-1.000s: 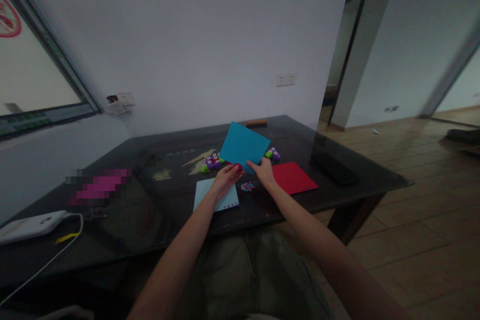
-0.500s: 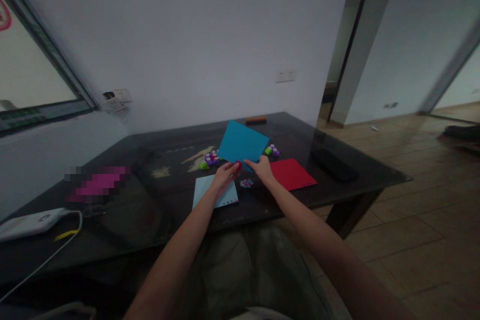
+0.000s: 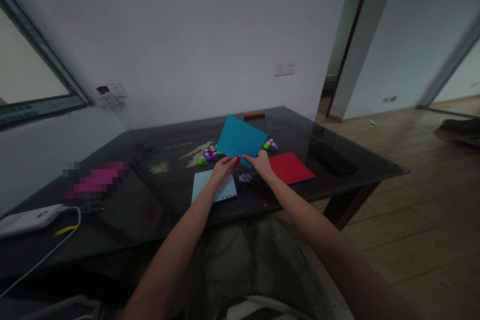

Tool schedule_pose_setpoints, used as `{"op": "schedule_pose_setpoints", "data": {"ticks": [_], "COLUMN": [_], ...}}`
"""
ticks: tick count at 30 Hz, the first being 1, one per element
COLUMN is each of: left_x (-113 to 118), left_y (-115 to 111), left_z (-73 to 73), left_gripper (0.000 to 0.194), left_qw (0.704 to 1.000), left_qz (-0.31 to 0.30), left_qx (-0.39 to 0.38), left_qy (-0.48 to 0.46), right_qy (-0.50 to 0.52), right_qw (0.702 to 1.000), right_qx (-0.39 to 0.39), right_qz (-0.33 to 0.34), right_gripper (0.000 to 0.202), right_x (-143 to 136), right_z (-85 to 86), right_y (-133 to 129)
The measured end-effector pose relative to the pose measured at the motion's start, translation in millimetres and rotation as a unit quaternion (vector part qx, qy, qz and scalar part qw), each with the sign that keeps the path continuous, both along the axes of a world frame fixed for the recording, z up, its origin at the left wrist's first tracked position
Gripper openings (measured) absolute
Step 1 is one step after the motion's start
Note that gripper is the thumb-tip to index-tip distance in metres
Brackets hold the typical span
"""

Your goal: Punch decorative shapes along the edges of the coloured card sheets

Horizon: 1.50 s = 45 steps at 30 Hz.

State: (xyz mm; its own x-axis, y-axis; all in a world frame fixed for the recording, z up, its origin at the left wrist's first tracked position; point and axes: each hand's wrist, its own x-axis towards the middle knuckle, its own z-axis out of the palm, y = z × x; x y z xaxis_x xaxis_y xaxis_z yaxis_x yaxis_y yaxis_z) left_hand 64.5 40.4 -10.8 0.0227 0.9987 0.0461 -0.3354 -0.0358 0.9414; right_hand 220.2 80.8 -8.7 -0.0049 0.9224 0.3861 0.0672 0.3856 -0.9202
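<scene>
My left hand (image 3: 222,169) is closed around a small red craft punch (image 3: 236,160), its thumb on top. The punch sits at the lower edge of a blue paper sheet (image 3: 242,135). My right hand (image 3: 261,163) pinches that sheet near its lower right corner and holds it tilted above the table. Small holes show along the sheet's near edge. Beneath the hands lies a little heap of coloured paper cutouts (image 3: 245,178). A pale blue sheet (image 3: 201,183) with punched holes lies partly under my left forearm. To the right is a red sheet (image 3: 291,167), also punched along its near edge.
Several purple, green and red punches (image 3: 210,155) cluster behind my left hand, with a few more (image 3: 271,145) beyond my right. A black case-like object (image 3: 333,159) lies at right, a brown bar (image 3: 254,115) at the back, a white power strip (image 3: 33,220) at left.
The red punch and the blue sheet's lower edge have come closer together. More of the sheet's holed edge shows between my hands. The camera view has shifted slightly.
</scene>
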Motion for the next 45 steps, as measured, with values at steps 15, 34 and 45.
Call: {"op": "schedule_pose_setpoints", "data": {"ticks": [15,34,45], "left_x": [0.2,2.4,1.0], "left_y": [-1.0,-4.1,-3.3], "left_z": [1.7,5.4,4.2], "left_gripper": [0.028,0.031,0.033], "left_qw": [1.000,1.000,1.000], "left_qz": [0.002,0.003,-0.002], "left_qx": [0.002,0.004,0.008], "left_qy": [0.016,0.027,0.027], "right_qy": [-0.024,-0.015,-0.045], "right_qw": [0.999,1.000,0.999], "right_qx": [0.021,0.022,0.008], "right_qz": [-0.013,-0.006,-0.016], "right_gripper": [0.029,0.026,0.026], "right_x": [-0.2,0.7,0.8], "right_z": [-1.2,1.7,2.5], "right_y": [0.8,-1.3,-0.5]}}
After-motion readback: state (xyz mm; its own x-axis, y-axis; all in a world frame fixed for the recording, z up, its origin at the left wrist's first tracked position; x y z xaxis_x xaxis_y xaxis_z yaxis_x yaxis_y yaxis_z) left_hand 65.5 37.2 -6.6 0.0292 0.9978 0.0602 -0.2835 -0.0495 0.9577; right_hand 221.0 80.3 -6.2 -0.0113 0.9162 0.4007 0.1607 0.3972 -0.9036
